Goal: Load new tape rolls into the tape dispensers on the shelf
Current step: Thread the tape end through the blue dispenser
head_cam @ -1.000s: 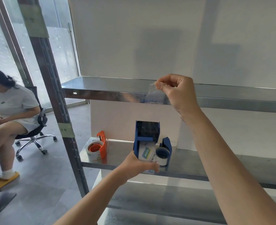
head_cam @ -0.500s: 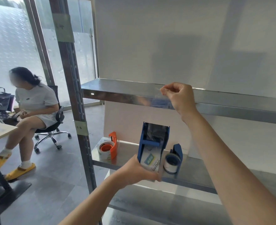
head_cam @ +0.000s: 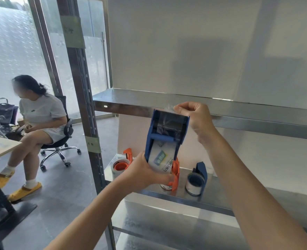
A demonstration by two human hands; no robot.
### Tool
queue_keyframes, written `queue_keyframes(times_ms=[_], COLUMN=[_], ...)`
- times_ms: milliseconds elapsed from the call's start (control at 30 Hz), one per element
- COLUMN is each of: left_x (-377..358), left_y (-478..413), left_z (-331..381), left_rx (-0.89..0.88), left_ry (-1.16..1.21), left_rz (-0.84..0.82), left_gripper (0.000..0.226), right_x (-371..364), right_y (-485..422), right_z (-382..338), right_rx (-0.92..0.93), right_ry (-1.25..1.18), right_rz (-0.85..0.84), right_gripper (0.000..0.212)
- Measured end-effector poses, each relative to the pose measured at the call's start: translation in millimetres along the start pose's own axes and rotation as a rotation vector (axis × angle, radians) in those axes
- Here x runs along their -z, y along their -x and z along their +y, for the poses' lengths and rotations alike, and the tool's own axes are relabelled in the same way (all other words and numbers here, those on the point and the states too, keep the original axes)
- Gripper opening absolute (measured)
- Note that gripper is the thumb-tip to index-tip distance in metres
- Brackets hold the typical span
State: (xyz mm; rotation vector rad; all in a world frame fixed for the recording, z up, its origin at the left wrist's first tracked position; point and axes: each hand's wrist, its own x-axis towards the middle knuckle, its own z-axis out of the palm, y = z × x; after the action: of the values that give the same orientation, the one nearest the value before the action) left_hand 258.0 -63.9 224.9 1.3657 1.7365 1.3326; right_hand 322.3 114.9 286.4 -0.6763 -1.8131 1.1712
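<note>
- The left hand [head_cam: 145,175] gripped the blue dispenser [head_cam: 167,131] by its lower end at frame centre, probably to steady it for threading.
- The tape roll [head_cam: 160,158] sat inside it, held above the lower shelf [head_cam: 210,197].
- The right hand [head_cam: 194,120] pinched the clear tape end [head_cam: 169,107] just above the toothed blade, apparently drawing it taut.
- An orange dispenser [head_cam: 123,162] and a small blue one [head_cam: 198,177] stood on that shelf.

A person in a white T-shirt [head_cam: 40,112] is sitting on a black office chair [head_cam: 52,145], facing away and wearing yellow slippers [head_cam: 25,191]. Left of the chair, a light wooden surface [head_cam: 2,147] is jutting in from the frame edge, and dark bags [head_cam: 3,112] are standing beyond it. Behind the chair, patterned glass [head_cam: 13,51] is letting daylight through, and grey floor [head_cam: 64,192] is spreading beneath it.
</note>
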Motion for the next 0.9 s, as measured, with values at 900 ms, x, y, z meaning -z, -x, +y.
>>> queue_keyframes(times_ms=[900], left_x=[66], left_y=[-40], left_z=[-25], left_rx=[-0.180], left_ry=[0.843], left_rz=[-0.291], left_gripper=[0.023], right_x=[-20], right_y=[50], right_z=[33], right_rx=[-0.338], right_ry=[-0.794], right_rz=[-0.623], right_gripper=[0.042])
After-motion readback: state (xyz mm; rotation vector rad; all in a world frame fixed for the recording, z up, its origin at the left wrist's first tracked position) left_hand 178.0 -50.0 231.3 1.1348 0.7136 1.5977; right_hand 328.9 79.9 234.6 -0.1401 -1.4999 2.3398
